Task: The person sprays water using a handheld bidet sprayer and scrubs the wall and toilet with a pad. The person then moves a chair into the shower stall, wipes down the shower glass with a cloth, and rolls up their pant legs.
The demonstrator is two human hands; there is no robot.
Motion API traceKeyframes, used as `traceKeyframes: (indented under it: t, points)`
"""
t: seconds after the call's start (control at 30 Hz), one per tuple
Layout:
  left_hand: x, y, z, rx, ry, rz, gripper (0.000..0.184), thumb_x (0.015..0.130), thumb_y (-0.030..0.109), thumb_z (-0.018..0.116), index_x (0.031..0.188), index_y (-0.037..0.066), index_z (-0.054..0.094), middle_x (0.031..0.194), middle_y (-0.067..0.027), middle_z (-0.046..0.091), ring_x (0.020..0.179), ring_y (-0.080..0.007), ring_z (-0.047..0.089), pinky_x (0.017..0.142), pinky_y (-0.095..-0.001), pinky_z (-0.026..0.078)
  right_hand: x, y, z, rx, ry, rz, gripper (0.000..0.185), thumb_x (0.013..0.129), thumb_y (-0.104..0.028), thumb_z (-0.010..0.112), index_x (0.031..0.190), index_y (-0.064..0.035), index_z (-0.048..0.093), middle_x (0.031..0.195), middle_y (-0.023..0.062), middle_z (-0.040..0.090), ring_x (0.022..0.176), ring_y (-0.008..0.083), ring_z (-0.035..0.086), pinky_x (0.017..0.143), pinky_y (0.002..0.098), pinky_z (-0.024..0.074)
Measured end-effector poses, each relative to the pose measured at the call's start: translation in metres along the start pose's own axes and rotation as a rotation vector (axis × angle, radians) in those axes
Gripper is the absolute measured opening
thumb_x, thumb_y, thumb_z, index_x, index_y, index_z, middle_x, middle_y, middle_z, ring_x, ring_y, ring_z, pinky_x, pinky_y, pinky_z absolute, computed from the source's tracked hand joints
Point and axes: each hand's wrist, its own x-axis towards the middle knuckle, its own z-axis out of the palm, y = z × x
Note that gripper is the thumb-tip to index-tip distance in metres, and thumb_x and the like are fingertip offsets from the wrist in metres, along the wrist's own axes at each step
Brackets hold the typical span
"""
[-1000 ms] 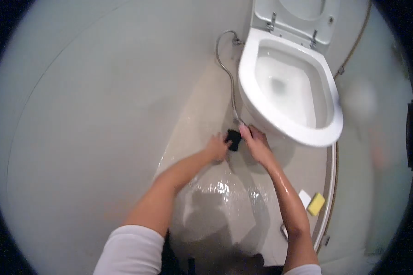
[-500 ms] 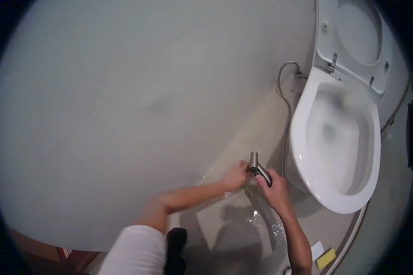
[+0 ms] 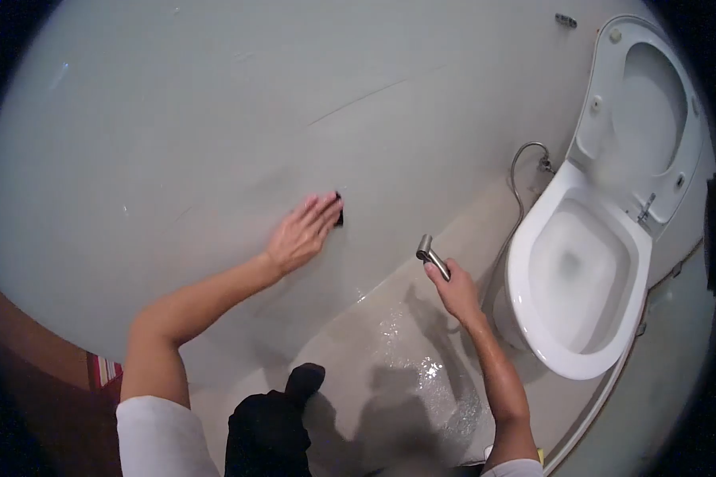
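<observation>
My left hand (image 3: 301,234) presses flat against the pale wall (image 3: 215,119), its fingers laid over a black pad (image 3: 339,210) that shows past the fingertips. My right hand (image 3: 457,289) is wrapped round a metal spray nozzle (image 3: 432,256), its head pointing up and towards the wall. A metal hose (image 3: 519,208) runs from a wall fitting down behind the toilet's near side. Water glistens on the floor (image 3: 358,350) below the nozzle.
A white toilet (image 3: 519,278) with its lid (image 3: 601,103) raised stands at the right. A curved sill and glass panel lie beyond it. My dark-clothed leg (image 3: 269,433) is at the bottom. A striped cloth (image 3: 106,371) shows at lower left.
My left hand has moved up from near the floor onto the wall with the black pad. The nozzle stays in my right hand. The view has turned left, shifting the toilet right.
</observation>
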Motion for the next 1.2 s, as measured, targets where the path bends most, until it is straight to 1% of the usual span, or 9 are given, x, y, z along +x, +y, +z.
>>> traceKeyframes:
  t: [0.2,0.33,0.43,0.53,0.7,0.8,0.87,1.0,1.2]
  points:
    - [0.105,-0.156,-0.11,0.402,0.525,-0.338,0.052,0.079,0.006,0.044,0.13,-0.001,0.034,0.138,-0.0155,0.034,0.128,-0.0311,0.031,0.104,-0.0466,0.024,0.003,0.01,0.009,-0.029,0.013,0.07,0.054,0.08,-0.054,0.054,0.085,-0.0002,0.057,0.069,0.0186,0.059,0.068,0.0324,0.06,0.061,0.0423,0.0433]
    - [0.165,-0.145,-0.083,0.502,0.4,-0.319,0.047,0.081,0.007,0.043,0.127,0.001,0.04,0.136,-0.0145,0.036,0.129,-0.028,0.029,0.105,-0.0454,0.023,0.003,0.004,0.014,-0.022,0.027,0.093,0.055,0.079,-0.054,0.053,0.086,-0.0001,0.057,0.071,0.0194,0.06,0.068,0.0325,0.06,0.062,0.0423,0.0438]
    - [0.196,-0.071,0.047,0.128,0.171,0.108,0.043,0.088,0.018,0.037,0.129,0.009,0.04,0.139,-0.0083,0.033,0.129,-0.0231,0.029,0.109,-0.0404,0.017,0.005,0.009,0.013,-0.053,-0.003,0.11,0.058,0.078,-0.057,0.053,0.09,-0.0007,0.059,0.074,0.0189,0.061,0.071,0.0329,0.061,0.065,0.0411,0.0461]
    - [0.212,-0.058,0.022,0.258,0.096,0.309,0.042,0.089,0.018,0.035,0.129,0.007,0.04,0.138,-0.0089,0.035,0.128,-0.023,0.031,0.108,-0.0396,0.018,0.006,0.013,0.015,-0.072,-0.029,0.111,0.059,0.077,-0.058,0.053,0.093,-0.0012,0.059,0.074,0.0178,0.061,0.073,0.0326,0.062,0.067,0.0409,0.0463]
    - [0.315,-0.201,-0.081,0.425,0.783,-0.42,0.048,0.081,0.012,0.045,0.127,0.0,0.039,0.134,-0.0163,0.038,0.126,-0.0285,0.034,0.105,-0.0436,0.024,0.013,0.019,0.024,-0.028,0.021,0.136,0.051,0.08,-0.05,0.054,0.088,0.0006,0.057,0.068,0.0159,0.058,0.065,0.0281,0.058,0.06,0.0386,0.0427]
    - [0.254,-0.221,-0.132,0.62,0.802,-0.551,0.076,0.073,0.036,0.067,0.132,0.001,0.035,0.139,-0.0122,0.032,0.13,-0.026,0.025,0.108,-0.0327,0.018,-0.003,0.008,0.05,0.071,0.2,0.118,0.048,0.081,-0.047,0.056,0.087,0.0007,0.056,0.065,0.0145,0.057,0.061,0.0264,0.056,0.058,0.0376,0.0421]
    - [0.246,-0.194,-0.14,0.449,0.489,-0.28,0.05,0.082,0.015,0.045,0.129,0.002,0.038,0.137,-0.0136,0.035,0.13,-0.0274,0.028,0.106,-0.0434,0.022,-0.026,-0.019,0.032,0.091,0.244,0.043,0.046,0.079,-0.048,0.058,0.088,-0.0029,0.056,0.068,0.0154,0.059,0.064,0.0301,0.059,0.058,0.0389,0.0439]
    - [0.243,-0.095,-0.047,0.362,0.107,-0.011,0.051,0.083,0.018,0.044,0.132,0.006,0.037,0.141,-0.0062,0.031,0.133,-0.0239,0.02,0.109,-0.0408,0.015,-0.051,-0.078,0.002,0.131,0.406,-0.368,0.038,0.081,-0.041,0.059,0.088,-0.0035,0.055,0.061,0.0125,0.056,0.054,0.0273,0.056,0.052,0.037,0.0419]
    - [0.27,-0.124,-0.074,0.396,0.356,-0.22,0.047,0.086,0.018,0.038,0.131,0.005,0.037,0.142,-0.0081,0.029,0.133,-0.0247,0.02,0.109,-0.0403,0.014,-0.028,-0.157,-0.039,0.37,0.51,-0.622,0.04,0.082,-0.043,0.057,0.087,-0.0041,0.054,0.055,0.0096,0.051,0.048,0.0235,0.053,0.047,0.0328,0.0381]
